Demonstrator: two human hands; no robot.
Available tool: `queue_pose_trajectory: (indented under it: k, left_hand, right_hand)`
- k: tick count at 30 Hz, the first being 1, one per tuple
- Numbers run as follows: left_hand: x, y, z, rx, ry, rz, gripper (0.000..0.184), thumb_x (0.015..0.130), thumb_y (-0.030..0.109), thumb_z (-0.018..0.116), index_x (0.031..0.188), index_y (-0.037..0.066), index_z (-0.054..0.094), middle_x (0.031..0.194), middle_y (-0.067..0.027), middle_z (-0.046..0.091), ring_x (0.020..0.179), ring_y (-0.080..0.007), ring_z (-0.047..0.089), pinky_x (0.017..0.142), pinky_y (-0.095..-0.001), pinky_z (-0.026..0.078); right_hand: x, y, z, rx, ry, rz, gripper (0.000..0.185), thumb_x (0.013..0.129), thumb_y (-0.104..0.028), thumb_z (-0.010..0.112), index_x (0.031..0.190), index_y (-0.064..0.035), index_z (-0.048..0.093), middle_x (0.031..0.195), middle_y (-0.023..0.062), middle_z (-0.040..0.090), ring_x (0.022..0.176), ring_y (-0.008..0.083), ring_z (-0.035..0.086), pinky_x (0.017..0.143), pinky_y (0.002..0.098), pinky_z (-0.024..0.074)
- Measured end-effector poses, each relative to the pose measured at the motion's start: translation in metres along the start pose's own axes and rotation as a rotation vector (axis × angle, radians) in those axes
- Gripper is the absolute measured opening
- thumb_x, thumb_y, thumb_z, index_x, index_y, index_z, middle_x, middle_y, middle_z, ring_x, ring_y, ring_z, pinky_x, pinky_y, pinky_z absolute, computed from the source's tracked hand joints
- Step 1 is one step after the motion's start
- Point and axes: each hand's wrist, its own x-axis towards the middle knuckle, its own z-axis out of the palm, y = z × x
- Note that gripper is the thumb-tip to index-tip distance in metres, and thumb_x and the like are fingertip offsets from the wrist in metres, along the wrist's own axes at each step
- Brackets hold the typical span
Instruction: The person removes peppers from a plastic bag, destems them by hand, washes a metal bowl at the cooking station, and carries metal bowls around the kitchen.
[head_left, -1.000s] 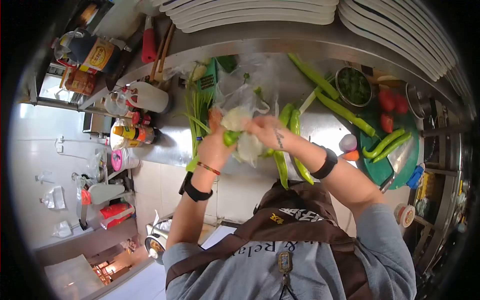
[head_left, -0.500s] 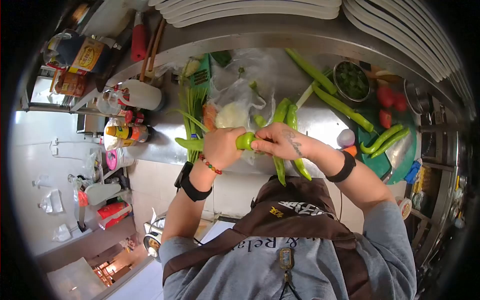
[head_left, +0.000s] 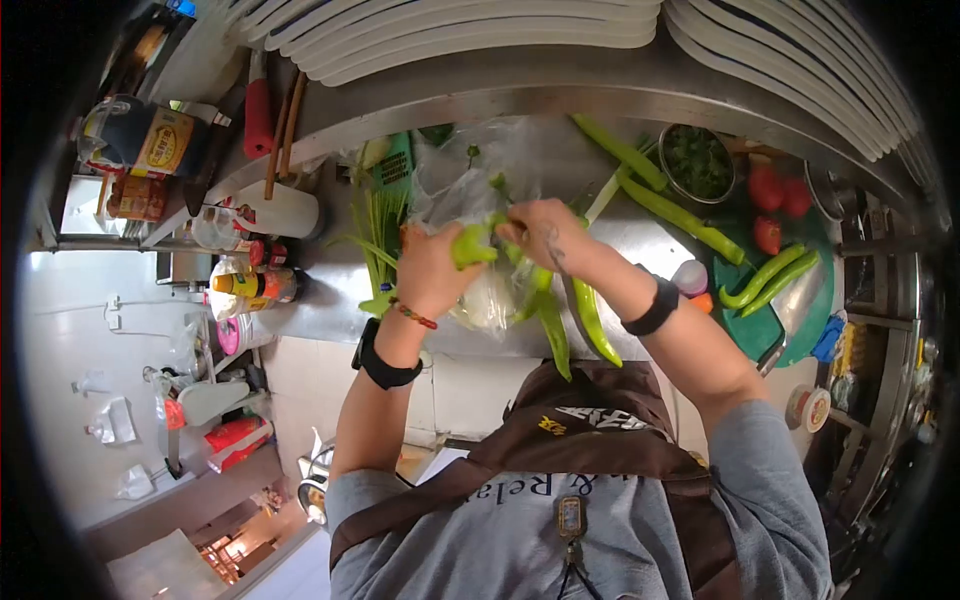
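My left hand (head_left: 432, 268) is wrapped round a long green pepper (head_left: 471, 246). The pepper's broken end sticks out towards my right hand, and its tip shows below the left hand. My right hand (head_left: 545, 236) is pinched just apart from that end, with a small green pepper stem (head_left: 494, 221) at its fingertips, blurred by motion. Beneath both hands lies a clear plastic bag (head_left: 490, 300) with something pale inside. Two whole green peppers (head_left: 590, 318) lie beside it, near the counter's front edge. Pulled-off stems (head_left: 473, 154) rest on the bag's far side.
Green stalks (head_left: 380, 225) lie to the left. Long green peppers (head_left: 680, 215) and a metal bowl of leafy greens (head_left: 697, 160) are at the back right. A green board (head_left: 805, 330) carries a cleaver (head_left: 800, 300), peppers and tomatoes (head_left: 768, 190). White plates (head_left: 480, 40) fill the shelf above.
My hands have moved apart and slightly away from my body. The pepper's end has come free of my right hand, which now has a small green piece at its fingertips.
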Motion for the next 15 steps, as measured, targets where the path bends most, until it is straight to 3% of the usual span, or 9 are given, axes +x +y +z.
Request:
queue_pose_trajectory:
  k: [1,4,7,9,11,14,15]
  left_hand:
    - [0.003,-0.014,0.004,-0.015,0.073,-0.002,0.043,0.07,0.031,0.076,0.1,0.003,0.062,0.082,-0.0169,0.068,0.077,-0.0385,0.064,0.066,-0.0432,0.051]
    - [0.009,-0.005,-0.018,-0.352,-0.04,-0.16,0.037,0.075,0.025,0.077,0.098,0.001,0.062,0.084,-0.011,0.068,0.069,-0.0186,0.064,0.063,-0.034,0.051]
    - [0.024,0.02,-0.044,-0.609,-0.23,-0.374,0.029,0.082,0.022,0.073,0.098,0.0,0.061,0.083,-0.0077,0.066,0.069,-0.0139,0.06,0.063,-0.0311,0.05]
    - [0.036,0.03,-0.019,-1.11,-0.206,-0.459,0.026,0.085,0.021,0.071,0.098,0.001,0.061,0.083,-0.0078,0.065,0.07,-0.0152,0.06,0.065,-0.0307,0.05]
    - [0.049,0.051,0.008,-1.445,-0.2,-0.432,0.025,0.088,0.021,0.068,0.101,0.001,0.061,0.087,-0.0082,0.064,0.074,-0.0176,0.06,0.069,-0.0323,0.05]
    - [0.064,0.104,0.054,-1.664,-0.345,-0.326,0.029,0.089,0.026,0.066,0.102,0.0,0.06,0.094,-0.0071,0.063,0.083,-0.0151,0.06,0.071,-0.0296,0.049]
    - [0.072,0.109,0.078,-1.46,-0.426,-0.281,0.035,0.089,0.029,0.066,0.108,0.0,0.059,0.103,-0.0085,0.061,0.092,-0.0166,0.059,0.079,-0.0317,0.048]
  right_hand:
    - [0.011,0.001,-0.006,0.006,-0.101,0.052,0.038,0.08,-0.035,0.07,0.095,-0.0008,0.064,0.081,0.0265,0.061,0.08,0.0444,0.06,0.069,0.0433,0.0496]
    - [0.028,0.024,0.02,0.015,0.121,0.024,0.054,0.083,-0.039,0.068,0.116,0.0028,0.056,0.098,0.0295,0.061,0.094,0.0427,0.061,0.079,0.041,0.0496]
    - [-0.003,0.009,0.03,0.034,0.3,-0.182,0.07,0.083,-0.041,0.068,0.131,0.0047,0.043,0.119,0.0273,0.057,0.109,0.0388,0.058,0.089,0.0405,0.0471]
    - [-0.047,-0.02,0.022,0.752,-0.121,-0.028,0.074,0.081,-0.035,0.071,0.136,0.0001,0.037,0.122,0.0188,0.056,0.113,0.0301,0.055,0.096,0.0407,0.0422]
    - [-0.085,-0.018,0.026,0.933,-0.101,0.059,0.069,0.085,-0.023,0.068,0.14,-0.0022,0.032,0.11,0.012,0.058,0.098,0.0224,0.059,0.086,0.0369,0.048]
    - [-0.143,0.003,0.002,0.969,0.315,0.391,0.062,0.089,-0.013,0.062,0.142,-0.0037,0.03,0.101,0.0084,0.056,0.083,0.0159,0.059,0.073,0.0307,0.0504]
    - [-0.166,0.019,-0.007,0.931,0.496,0.478,0.058,0.09,-0.012,0.061,0.14,-0.0048,0.032,0.101,0.0073,0.056,0.083,0.0142,0.057,0.071,0.0296,0.05]
